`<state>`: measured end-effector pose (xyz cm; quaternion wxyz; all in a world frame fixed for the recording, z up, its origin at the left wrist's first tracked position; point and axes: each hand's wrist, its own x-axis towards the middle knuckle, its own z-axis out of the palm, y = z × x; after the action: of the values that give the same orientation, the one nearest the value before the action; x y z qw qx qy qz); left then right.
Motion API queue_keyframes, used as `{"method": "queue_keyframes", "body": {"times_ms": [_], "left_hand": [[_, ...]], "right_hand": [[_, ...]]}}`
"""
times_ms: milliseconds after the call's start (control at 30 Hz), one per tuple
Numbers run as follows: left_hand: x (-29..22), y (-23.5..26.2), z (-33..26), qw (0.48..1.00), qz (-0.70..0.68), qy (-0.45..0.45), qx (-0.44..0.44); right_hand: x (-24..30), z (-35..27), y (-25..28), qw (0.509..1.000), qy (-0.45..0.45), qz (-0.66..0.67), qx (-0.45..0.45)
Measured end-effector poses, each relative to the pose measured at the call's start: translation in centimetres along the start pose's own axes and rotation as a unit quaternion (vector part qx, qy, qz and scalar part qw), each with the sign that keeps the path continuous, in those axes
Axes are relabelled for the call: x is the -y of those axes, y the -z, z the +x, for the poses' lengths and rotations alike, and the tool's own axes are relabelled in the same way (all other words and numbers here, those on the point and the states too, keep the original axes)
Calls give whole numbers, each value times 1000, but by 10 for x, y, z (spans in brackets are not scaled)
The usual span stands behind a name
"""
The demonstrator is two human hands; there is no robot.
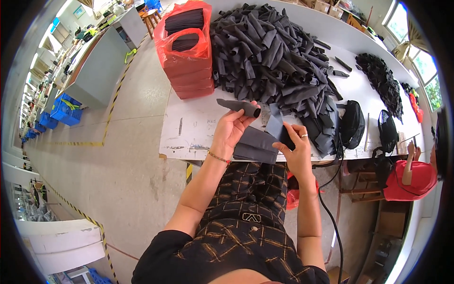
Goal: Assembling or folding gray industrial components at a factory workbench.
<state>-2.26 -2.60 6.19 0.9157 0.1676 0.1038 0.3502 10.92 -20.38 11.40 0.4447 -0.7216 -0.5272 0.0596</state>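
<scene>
Clearly early on, the left hand grips a rolled dark sleeve, the right hand pinches a flat piece, beside a large unsorted heap.

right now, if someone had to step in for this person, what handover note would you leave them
Left hand: holds a dark grey rolled fabric piece above the table edge.
Right hand: pinches a flat grey fabric piece.
Below both hands, a small stack of folded grey pieces lies at the near edge of the white table.
Big heap of grey pieces sits behind; red bag of dark pieces to its left.
Done: only the small stack.
Left: the heap looks largely unworked.
</scene>
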Motion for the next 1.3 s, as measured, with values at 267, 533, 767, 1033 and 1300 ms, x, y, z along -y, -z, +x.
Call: {"method": "queue_keyframes", "body": {"times_ms": [267, 533, 767, 1033, 1300], "left_hand": [[3, -5, -4, 1000, -6, 16, 12], [4, -7, -10, 998, 22, 54, 31], [2, -10, -15, 996, 42, 65, 42], [14, -32, -29, 995, 97, -9, 22], [16, -35, -25, 991, 120, -45, -47]], "right_hand": [[-2, 1, -6, 997, -25, 57, -39], [0, 13, -9, 984, 106, -106, -94], [2, 19, -3, 954, 182, -207, -115], [7, 13, -20, 927, 208, -273, -151], [6, 6, -18, 939, 190, -251, -139]]}}
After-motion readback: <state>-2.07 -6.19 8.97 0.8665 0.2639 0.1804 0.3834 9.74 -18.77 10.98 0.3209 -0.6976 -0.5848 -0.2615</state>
